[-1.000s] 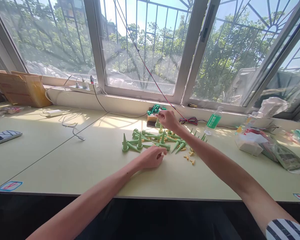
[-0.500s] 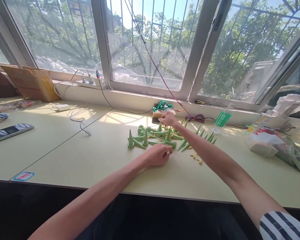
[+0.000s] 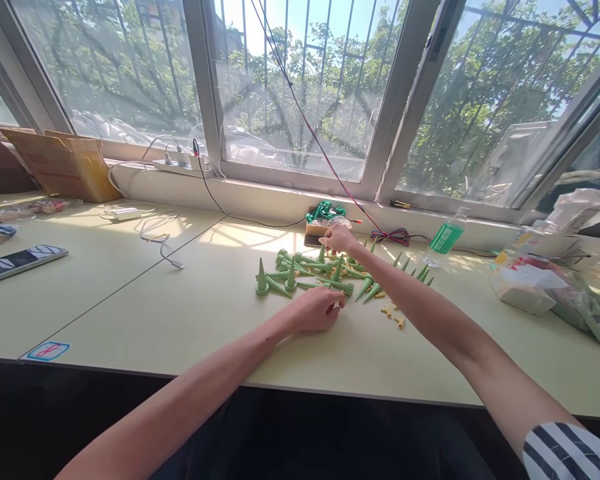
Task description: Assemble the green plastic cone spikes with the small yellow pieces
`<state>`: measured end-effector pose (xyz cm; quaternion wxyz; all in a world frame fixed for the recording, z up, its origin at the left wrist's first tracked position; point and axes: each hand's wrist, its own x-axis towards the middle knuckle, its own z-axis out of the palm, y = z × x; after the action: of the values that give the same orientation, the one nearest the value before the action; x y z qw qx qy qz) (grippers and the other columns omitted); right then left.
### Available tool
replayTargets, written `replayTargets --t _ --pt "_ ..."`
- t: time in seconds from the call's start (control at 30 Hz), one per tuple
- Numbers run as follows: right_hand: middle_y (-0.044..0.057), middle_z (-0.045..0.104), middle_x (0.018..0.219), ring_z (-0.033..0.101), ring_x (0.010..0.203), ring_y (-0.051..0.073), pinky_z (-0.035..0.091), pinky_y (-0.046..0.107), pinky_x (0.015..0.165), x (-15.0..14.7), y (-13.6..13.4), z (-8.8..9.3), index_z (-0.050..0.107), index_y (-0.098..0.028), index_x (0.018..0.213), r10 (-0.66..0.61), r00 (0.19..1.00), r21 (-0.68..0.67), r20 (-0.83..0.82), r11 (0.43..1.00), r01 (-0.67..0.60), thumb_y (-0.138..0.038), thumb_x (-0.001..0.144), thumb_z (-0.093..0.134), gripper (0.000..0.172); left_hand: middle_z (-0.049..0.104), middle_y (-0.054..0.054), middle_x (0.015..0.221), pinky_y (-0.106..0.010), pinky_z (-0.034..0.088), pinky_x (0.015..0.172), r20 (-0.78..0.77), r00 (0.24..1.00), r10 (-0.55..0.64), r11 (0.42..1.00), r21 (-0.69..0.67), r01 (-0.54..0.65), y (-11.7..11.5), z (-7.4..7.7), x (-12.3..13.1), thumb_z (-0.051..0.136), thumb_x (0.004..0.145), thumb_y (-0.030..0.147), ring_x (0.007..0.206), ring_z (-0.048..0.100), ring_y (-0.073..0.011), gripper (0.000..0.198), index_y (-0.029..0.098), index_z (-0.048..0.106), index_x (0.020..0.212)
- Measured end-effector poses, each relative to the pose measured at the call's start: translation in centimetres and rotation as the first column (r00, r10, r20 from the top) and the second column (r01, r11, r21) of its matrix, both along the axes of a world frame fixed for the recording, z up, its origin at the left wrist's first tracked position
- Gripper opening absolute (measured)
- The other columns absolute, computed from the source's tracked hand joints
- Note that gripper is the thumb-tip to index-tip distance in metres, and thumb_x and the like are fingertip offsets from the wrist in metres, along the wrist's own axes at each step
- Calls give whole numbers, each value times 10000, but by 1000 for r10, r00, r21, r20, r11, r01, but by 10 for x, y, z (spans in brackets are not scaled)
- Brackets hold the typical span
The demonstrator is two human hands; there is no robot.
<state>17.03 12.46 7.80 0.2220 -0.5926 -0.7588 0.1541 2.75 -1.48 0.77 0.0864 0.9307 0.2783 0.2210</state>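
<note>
My right hand (image 3: 338, 239) reaches to the far side of a pile of green plastic watering spikes (image 3: 338, 269). Its fingers are pinched together at the tip of one upright green spike (image 3: 321, 254). Close to the near edge of the pile, my left hand (image 3: 316, 310) rests on the table with curled fingers, and whatever they may hold is hidden. A lying green spike (image 3: 341, 287) is just beyond those fingers. Two more spikes stand on their bases at the left, one of them a green cone (image 3: 261, 277). Small yellow valve pieces (image 3: 399, 323) lie to the right of my left hand.
Behind the pile is a small box (image 3: 316, 230) with green parts on it. A bottle with a green label (image 3: 446, 238) and a coil of cable (image 3: 391, 236) lie farther right. Plastic bags (image 3: 575, 287) are at the right, a phone-like slab (image 3: 23, 264) at the left.
My right hand has shifted very slightly right, and the upright spike under its fingers with it. My left hand has stayed in place.
</note>
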Motion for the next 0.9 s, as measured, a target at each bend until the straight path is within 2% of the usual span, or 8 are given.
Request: replayTargets --t 0.17,0.27,0.4,0.47,0.53,0.7,0.73,0.9 --pt "53 678 578 608 444 106 448 198 467 0 -4 8 662 -122 571 15 995 -45 97 999 -10 -286 867 640 338 641 -22 663 -261 354 568 -13 1000 -3 1000 4 3 0 1 0 515 796 105 635 590 -179 204 198 681 869" --pt "88 711 678 664 565 152 490 234 569 -3 -11 16 693 -121 669 -13 983 -33 182 999 20 -352 886 621 325 644 -21 666 -263 355 569 -17 1000 3 1000 19 -3 0 0 1 516 802 114 640 593 -180 200 200 681 875" --pt "158 722 967 676 930 260 500 294 739 -13 -27 29 714 -129 916 -161 909 220 385 972 79 -433 907 581 332 650 -18 672 -261 356 577 -21 1000 7 1000 31 -6 0 0 1 513 801 116 649 592 -181 203 202 677 883" --pt "167 709 1023 666 966 262 489 293 756 -19 -35 35 698 -130 1004 -184 883 295 431 954 55 -385 944 530 311 653 -20 679 -260 362 585 -30 1000 8 1000 25 -8 -2 2 1 514 804 116 657 593 -181 200 197 677 887" --pt "178 703 1021 671 941 259 478 285 740 -27 -41 40 691 -120 1021 -140 857 318 496 948 -30 -335 951 525 280 655 -24 688 -256 366 587 -38 999 15 1000 11 -14 -4 5 1 514 811 116 662 594 -180 195 192 677 886" --pt "185 697 1016 670 914 252 469 276 702 -49 -40 36 690 -99 976 167 710 122 684 934 -337 -262 932 561 212 645 -22 699 -254 344 556 -58 997 48 999 -23 -50 -8 10 0 515 828 139 646 585 -175 171 197 669 876" --pt "189 692 1027 668 909 250 472 275 689 -54 -38 33 685 -91 984 208 670 63 713 932 -356 -240 928 562 201 644 -21 700 -255 341 553 -59 997 53 998 -27 -54 -8 11 0 515 830 145 641 581 -174 167 198 667 876" --pt "189 667 1116 672 875 229 484 243 613 -73 -23 13 662 -78 1062 276 627 -54 729 935 -350 -116 823 638 243 639 -20 694 -263 347 558 -50 998 34 999 -34 -36 -7 11 -1 510 828 145 617 567 -172 170 197 662 882"
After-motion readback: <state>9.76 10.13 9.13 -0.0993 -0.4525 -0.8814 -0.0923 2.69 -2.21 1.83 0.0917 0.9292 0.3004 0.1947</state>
